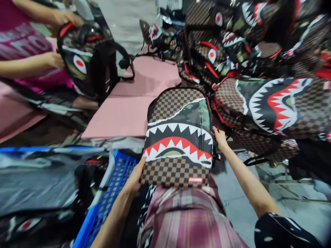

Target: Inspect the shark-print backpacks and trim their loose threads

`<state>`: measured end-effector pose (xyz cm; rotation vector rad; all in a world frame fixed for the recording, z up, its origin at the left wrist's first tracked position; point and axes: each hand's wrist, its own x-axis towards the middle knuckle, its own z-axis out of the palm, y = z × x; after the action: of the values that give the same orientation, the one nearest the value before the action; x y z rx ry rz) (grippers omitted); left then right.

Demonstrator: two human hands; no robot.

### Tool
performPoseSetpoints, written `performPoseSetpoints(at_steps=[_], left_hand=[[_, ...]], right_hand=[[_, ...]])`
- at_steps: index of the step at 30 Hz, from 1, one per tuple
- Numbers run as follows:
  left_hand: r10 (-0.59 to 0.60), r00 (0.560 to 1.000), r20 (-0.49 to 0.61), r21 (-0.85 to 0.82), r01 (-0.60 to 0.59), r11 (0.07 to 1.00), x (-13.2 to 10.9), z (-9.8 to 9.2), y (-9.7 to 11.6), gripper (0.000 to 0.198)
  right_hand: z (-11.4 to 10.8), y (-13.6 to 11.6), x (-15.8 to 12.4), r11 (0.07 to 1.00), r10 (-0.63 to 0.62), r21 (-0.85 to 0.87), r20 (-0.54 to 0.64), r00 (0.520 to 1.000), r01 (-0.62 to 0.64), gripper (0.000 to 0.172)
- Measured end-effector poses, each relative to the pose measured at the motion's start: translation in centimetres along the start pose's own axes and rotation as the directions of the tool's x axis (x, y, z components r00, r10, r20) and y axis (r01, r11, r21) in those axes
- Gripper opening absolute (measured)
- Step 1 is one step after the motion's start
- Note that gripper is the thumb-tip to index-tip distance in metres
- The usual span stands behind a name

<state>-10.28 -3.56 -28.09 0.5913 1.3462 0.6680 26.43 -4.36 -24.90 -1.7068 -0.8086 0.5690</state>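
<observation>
A backpack [178,148] with a brown-and-black checkered print, a camouflage patch and a red-and-white shark mouth stands above my lap, front panel facing me. My left hand [137,172] grips its lower left side, fingers partly hidden behind it. At the backpack's right edge, my right hand [219,137] is closed in a pinch. A small dark bit shows at those fingertips, too small to name. A plaid pink apron [186,217] covers my lap below the bag.
Ahead lies a pink tabletop [121,117]. Similar backpacks [279,103] are heaped on the right. A blue crate [100,206] on the left holds bags and plastic. Across the table, a co-worker's hands [58,60] hold another shark-print backpack [80,65].
</observation>
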Motion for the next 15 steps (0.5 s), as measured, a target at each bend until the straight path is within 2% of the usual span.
performPoseSetpoints(at_steps=[3, 5, 7, 12, 15], left_hand=[[0.078, 0.993, -0.09, 0.078, -0.071, 0.994, 1.3, -0.4, -2.0, 0.037], [0.157, 0.981, -0.116, 0.092, -0.147, 0.985, 2.0, -0.2, -3.0, 0.036], [0.179, 0.978, -0.108, 0.081, -0.171, 0.982, 2.3, 0.0, -3.3, 0.035], [0.162, 0.981, -0.105, 0.099, -0.152, 0.983, 2.9, -0.3, -3.4, 0.035], [0.122, 0.98, -0.157, 0.107, -0.106, 0.989, 3.4, -0.6, -3.8, 0.038]], right_hand=[[2.3, 5.0, -3.4, 0.997, 0.073, -0.012, 0.031, 0.997, -0.073, 0.05], [2.7, 6.8, -5.2, 0.996, 0.09, -0.003, 0.012, 0.996, -0.09, 0.054], [2.5, 7.6, -6.3, 0.995, 0.1, 0.014, -0.005, 0.995, -0.1, 0.054], [0.4, 7.3, -7.5, 0.992, 0.08, 0.094, 0.007, 0.997, -0.08, 0.046], [-1.1, 7.4, -9.3, 0.98, 0.184, 0.079, -0.003, 0.983, -0.183, 0.044]])
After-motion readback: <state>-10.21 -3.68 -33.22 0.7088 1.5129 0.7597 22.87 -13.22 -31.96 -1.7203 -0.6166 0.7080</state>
